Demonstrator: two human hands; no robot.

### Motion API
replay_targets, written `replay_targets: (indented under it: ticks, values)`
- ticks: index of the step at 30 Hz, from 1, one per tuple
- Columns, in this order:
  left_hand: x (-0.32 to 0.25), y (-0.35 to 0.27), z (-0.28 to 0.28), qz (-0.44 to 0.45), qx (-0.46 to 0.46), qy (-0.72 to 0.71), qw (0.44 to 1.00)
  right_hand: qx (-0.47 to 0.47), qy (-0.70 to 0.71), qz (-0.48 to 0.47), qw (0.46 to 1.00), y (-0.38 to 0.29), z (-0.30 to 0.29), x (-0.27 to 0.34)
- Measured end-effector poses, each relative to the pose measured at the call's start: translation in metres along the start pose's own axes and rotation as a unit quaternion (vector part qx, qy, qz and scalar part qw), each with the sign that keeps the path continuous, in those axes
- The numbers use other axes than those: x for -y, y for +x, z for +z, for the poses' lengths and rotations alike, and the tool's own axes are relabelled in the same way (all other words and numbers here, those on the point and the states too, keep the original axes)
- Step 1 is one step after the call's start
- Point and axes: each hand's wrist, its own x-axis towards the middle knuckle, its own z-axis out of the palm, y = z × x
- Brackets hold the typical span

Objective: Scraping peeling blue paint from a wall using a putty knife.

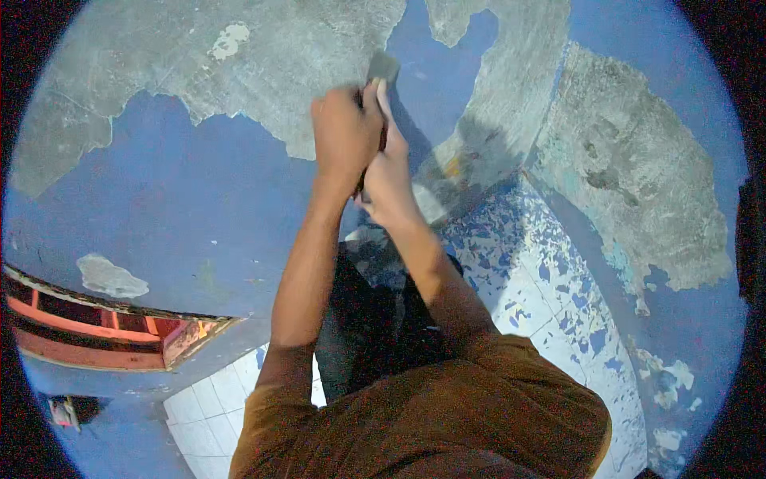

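Note:
Both my hands are together on a scraper point(383, 67), whose flat greyish blade points up at the wall. My left hand point(347, 135) is a fist around it, while my right hand point(389, 167) lies against it with the thumb along the tool. A dark strip of the handle shows between the hands; the fingers hide the rest. Blue paint point(434, 78) remains beside the blade, with a ragged edge against bare grey plaster point(287, 54). The blade is slightly blurred, and whether it touches the wall I cannot tell.
Blue paint flakes point(580, 323) litter the white tiled floor point(209, 407) to the right. An orange-red framed opening point(90, 332) is set in the wall at left. Another peeled wall point(634, 161) meets this one in a corner at right. My dark trousers point(371, 323) are below.

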Motion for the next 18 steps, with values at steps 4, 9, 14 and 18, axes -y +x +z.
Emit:
replay_targets:
  ticks: [4,9,14,18]
  values:
    - [0.000,-0.008,0.009,0.012,-0.005,-0.043,0.999,0.002,-0.048,0.013,0.999,-0.002,-0.008,0.005]
    - [0.001,-0.006,0.015,0.001,-0.036,-0.074,0.997,0.021,-0.084,0.073,0.994,-0.005,-0.012,0.015]
    - [0.004,-0.009,0.022,0.024,-0.024,-0.021,0.999,0.020,-0.066,0.015,0.998,-0.008,-0.021,0.010]
    - [-0.007,0.007,0.012,-0.004,-0.029,-0.055,0.998,0.020,-0.090,0.050,0.995,0.000,-0.007,0.023]
